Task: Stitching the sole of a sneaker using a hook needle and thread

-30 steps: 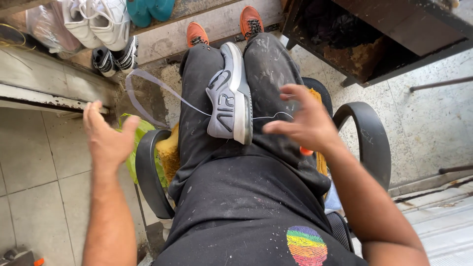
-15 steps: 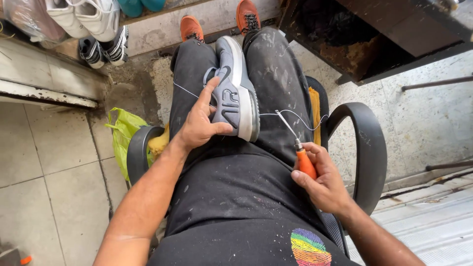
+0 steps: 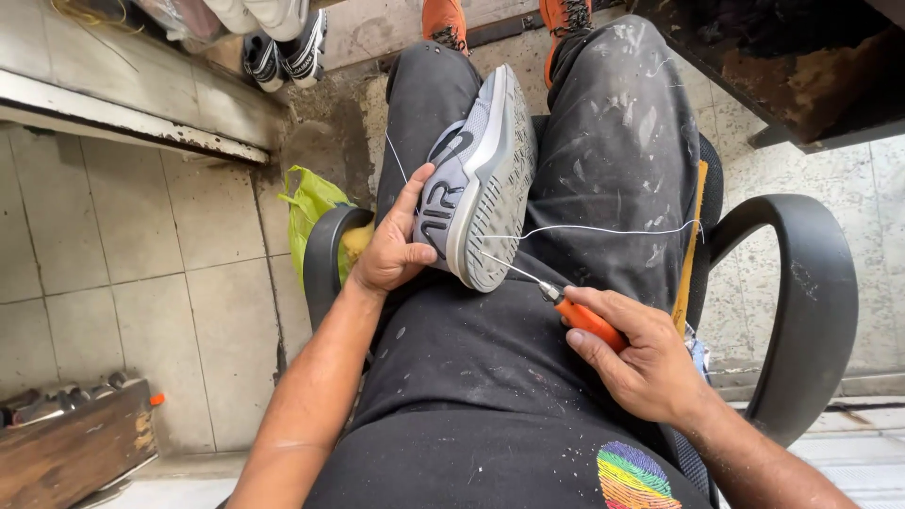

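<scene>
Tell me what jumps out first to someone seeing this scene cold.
The grey shoe lying sole-up across the lap, steadied at its heel by the left hand. Next, the right hand gripping an orange-handled awl whose needle meets the sole's edge, with white thread running off to the right. Around them curve the black chair arms.

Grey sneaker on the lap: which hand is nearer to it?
Left. The left hand grips the grey sneaker at its heel; the right hand sits apart, holding an orange-handled awl whose tip meets the sole.
</scene>
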